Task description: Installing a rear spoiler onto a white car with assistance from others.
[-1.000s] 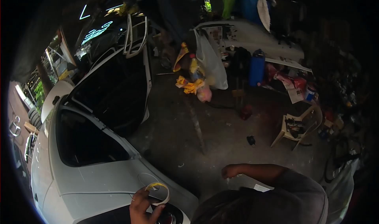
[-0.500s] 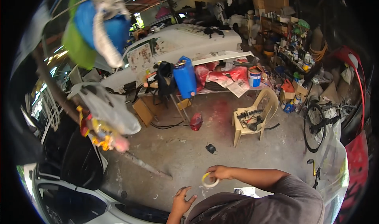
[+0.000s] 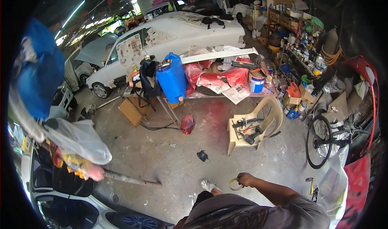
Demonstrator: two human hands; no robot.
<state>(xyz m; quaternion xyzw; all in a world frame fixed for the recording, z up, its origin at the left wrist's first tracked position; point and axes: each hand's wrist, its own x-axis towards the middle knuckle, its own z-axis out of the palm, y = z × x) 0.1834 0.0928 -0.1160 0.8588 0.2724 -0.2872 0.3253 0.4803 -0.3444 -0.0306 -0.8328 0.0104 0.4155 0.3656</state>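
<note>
Tape roll [image 3: 230,185] this side of the chair [image 3: 258,126]
Right hand [image 3: 245,179]: grip closed on the roll; left hand: cannot tell.

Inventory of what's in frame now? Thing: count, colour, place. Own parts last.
tape roll: 1, yellowish, in the right hand
chair: 1, beige, right of centre
tools: several, mostly dark, on the chair seat
table: 1, mostly covered, centre
jerrycan: 1, blue, table's left part
paint can: 1, blue and white, table's right part
long panel: 1, white, across the table
cars: at least 2, white, behind the table and lower left
plastic bag: 1, whitish, left
pole: 1, grey, lower left
bicycle: 1, black, right
small clutter: uncounted
shoe: 1, pale, lower centre
right hand: 1, bare, fingers on the tape roll
left hand: not visible
</note>
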